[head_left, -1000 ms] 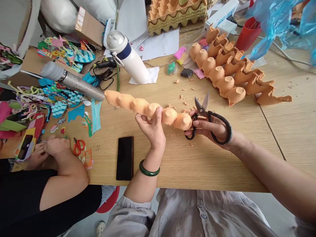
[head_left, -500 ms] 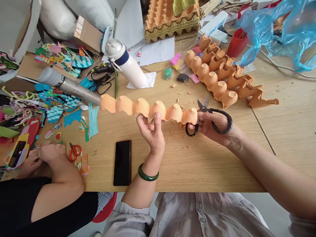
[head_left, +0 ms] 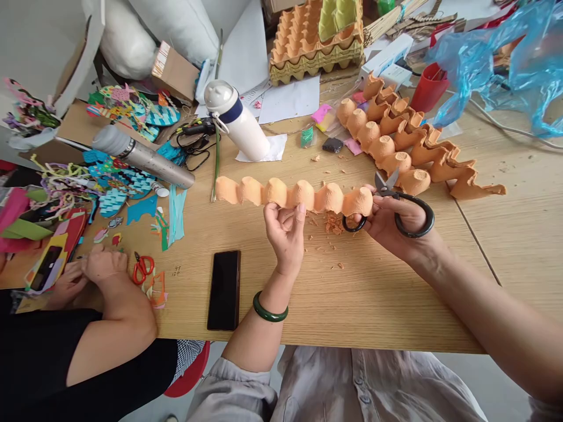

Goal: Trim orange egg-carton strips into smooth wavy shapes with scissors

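My left hand [head_left: 285, 230] pinches the lower edge of a long orange egg-carton strip [head_left: 294, 195], near its middle, and holds it level above the wooden table [head_left: 352, 293]. My right hand [head_left: 391, 223] grips black-handled scissors [head_left: 396, 205] with its fingers through the loops. The same hand's fingertips touch the strip's right end. The scissor blades point up and away, nearly together. Small orange scraps [head_left: 334, 223] lie on the table under the strip.
A black phone [head_left: 224, 289] lies near the table's front edge. Cut egg-carton pieces [head_left: 409, 146], a white bottle [head_left: 237, 120], a metal flask [head_left: 141, 157], stacked egg trays [head_left: 316, 41] and a red cup [head_left: 428, 88] sit beyond. On the left, another person's hands [head_left: 88, 269] work by small red scissors [head_left: 141, 268] and coloured paper scraps [head_left: 118, 181].
The strip has been turned from slanting to level and lifted slightly. My right hand with the scissors has come up to the strip's right end. The view shifted a little.
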Motion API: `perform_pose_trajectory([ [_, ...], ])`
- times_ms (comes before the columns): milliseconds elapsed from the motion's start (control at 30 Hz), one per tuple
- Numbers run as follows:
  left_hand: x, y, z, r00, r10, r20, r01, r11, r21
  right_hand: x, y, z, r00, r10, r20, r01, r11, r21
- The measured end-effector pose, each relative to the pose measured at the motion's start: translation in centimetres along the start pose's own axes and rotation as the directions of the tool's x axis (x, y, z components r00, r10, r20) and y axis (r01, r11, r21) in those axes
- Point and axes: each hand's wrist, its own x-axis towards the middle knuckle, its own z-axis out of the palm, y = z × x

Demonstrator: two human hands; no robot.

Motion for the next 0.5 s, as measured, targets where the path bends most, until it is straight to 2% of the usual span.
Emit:
perform_pose_trajectory([
  [100,0.0,0.0,-0.3,1.0,0.01,0.029,-0.012,0.997,0.072,0.0,-0.4,-0.2,0.998,-0.056,-0.022,0.056,0.998,-0.018],
  [167,0.1,0.1,-0.7,0.998,0.045,0.042,-0.052,0.98,0.192,0.0,-0.7,-0.3,0.996,-0.086,-0.011,0.086,0.996,-0.011],
  [267,0.4,0.6,-1.6,0.988,0.145,0.047,-0.15,0.885,0.441,0.1,-1.0,-0.4,0.989,-0.145,0.01,0.145,0.989,-0.034],
  [333,0.6,0.9,-2.1,0.973,0.228,0.022,-0.202,0.811,0.549,0.1,-1.3,-0.5,0.983,-0.18,0.016,0.181,0.978,-0.1],
  [433,0.8,1.2,-2.6,0.929,0.368,-0.026,-0.277,0.742,0.611,0.1,-1.7,-0.6,0.975,-0.22,0.015,0.218,0.953,-0.211],
  [500,0.8,1.3,-2.7,0.867,0.498,-0.031,-0.37,0.683,0.63,0.2,-1.9,-0.7,0.973,-0.23,0.013,0.227,0.948,-0.225],
])
